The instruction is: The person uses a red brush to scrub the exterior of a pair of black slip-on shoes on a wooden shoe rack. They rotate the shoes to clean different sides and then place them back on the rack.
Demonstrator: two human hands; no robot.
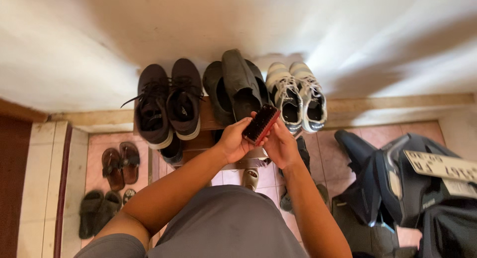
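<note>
Grey fabric covers the person's lap at the near edge, and both bare forearms reach away from it. The left hand [232,141] and right hand [279,147] close together on a small red-backed shoe brush with dark bristles [261,124] — its long axis slants from near-left up to far-right, bristles facing up and left. It sits between the two hands, just above the fingers. To the right, on a dark scooter [397,183], lies a white rectangular plate [441,166]. Farther off, dark laced sneakers [169,104], black slip-ons [236,86] and white striped trainers [297,96] line a wooden rack [208,121] against the wall.
</note>
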